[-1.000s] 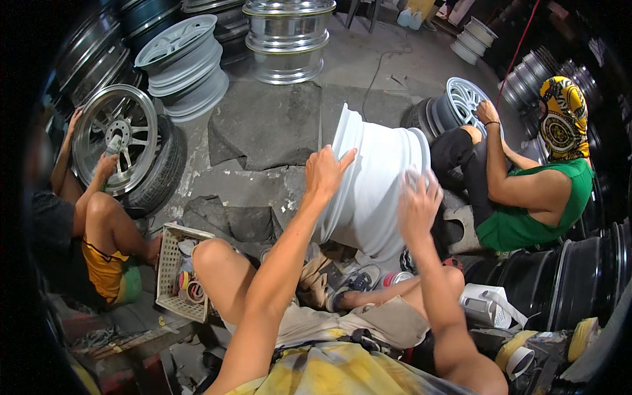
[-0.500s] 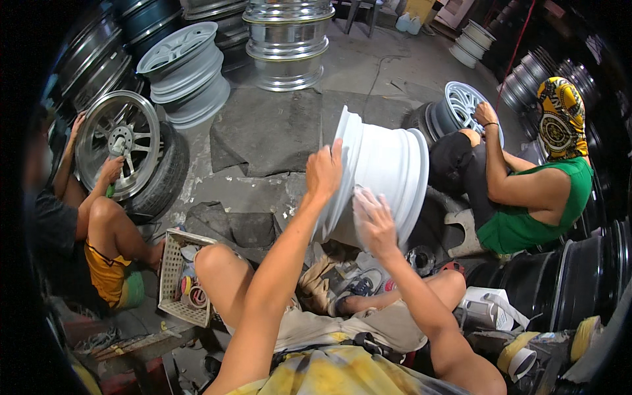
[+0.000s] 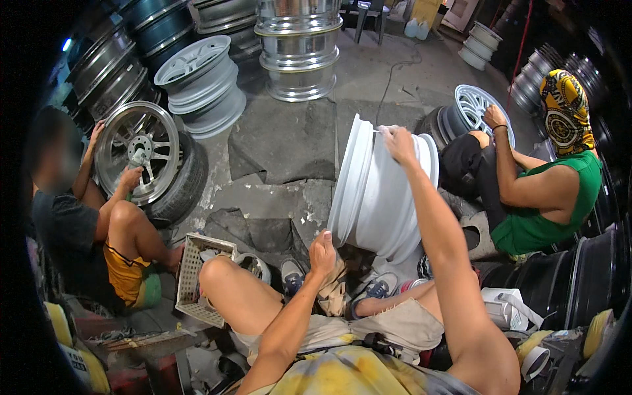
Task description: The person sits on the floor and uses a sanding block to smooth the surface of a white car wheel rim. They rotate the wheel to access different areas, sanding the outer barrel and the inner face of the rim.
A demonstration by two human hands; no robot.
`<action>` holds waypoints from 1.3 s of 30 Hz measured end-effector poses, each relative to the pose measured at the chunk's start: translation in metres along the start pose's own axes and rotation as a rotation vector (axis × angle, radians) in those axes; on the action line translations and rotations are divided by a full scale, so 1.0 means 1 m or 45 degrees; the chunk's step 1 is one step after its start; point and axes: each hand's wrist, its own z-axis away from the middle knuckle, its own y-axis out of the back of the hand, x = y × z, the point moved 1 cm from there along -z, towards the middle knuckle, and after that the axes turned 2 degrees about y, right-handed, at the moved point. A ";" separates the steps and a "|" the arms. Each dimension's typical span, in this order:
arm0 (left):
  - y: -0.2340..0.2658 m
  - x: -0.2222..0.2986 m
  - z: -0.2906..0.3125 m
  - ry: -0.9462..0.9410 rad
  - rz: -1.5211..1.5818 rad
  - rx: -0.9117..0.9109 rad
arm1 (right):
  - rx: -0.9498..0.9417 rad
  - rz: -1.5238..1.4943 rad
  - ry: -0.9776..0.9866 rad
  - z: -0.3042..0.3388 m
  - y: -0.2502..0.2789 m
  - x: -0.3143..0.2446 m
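Observation:
A white-grey wheel rim stands tilted on its edge in front of me, between my knees. My left hand is closed at the rim's lower left lip, its thumb pointing up; the other fingers are mostly hidden. Across the top of the barrel, my right hand presses with curled fingers dusted white. A small pale bit shows at those fingertips, too small to name.
On the left a person holds a silver wheel against a tyre; on the right another works at a pale wheel. Near my left knee sits a plastic basket. Stacked rims stand behind dark mats.
My right hand has moved up and away, from the barrel's near side to its top. My left hand has slid from the upper left lip down to the lower lip. The view has shifted slightly.

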 end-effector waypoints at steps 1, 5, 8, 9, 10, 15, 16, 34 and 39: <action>-0.003 0.009 -0.007 0.021 -0.019 -0.071 | 0.068 -0.179 -0.015 0.009 -0.004 0.000; 0.028 0.088 -0.041 0.142 -0.121 -0.117 | 0.352 -0.225 0.347 0.122 -0.009 -0.101; 0.029 0.120 -0.077 0.035 -0.014 0.031 | 0.445 0.005 0.488 0.204 0.003 -0.132; 0.023 0.121 -0.084 -0.017 0.007 0.110 | 0.422 0.053 0.524 0.215 0.009 -0.131; 0.020 0.119 -0.087 -0.069 0.024 0.185 | 0.397 0.099 0.555 0.221 0.012 -0.129; 0.019 0.143 -0.088 -0.087 -0.027 0.064 | 0.108 -0.174 0.237 0.076 0.004 -0.074; 0.013 0.150 -0.090 -0.123 -0.039 0.049 | 0.167 -0.200 0.305 0.041 -0.001 -0.058; 0.013 0.135 -0.071 -0.165 0.083 0.111 | -0.161 -0.145 0.044 -0.032 -0.032 -0.027; 0.027 0.128 -0.085 -0.146 0.126 0.188 | 0.040 -0.195 0.147 0.025 -0.032 -0.077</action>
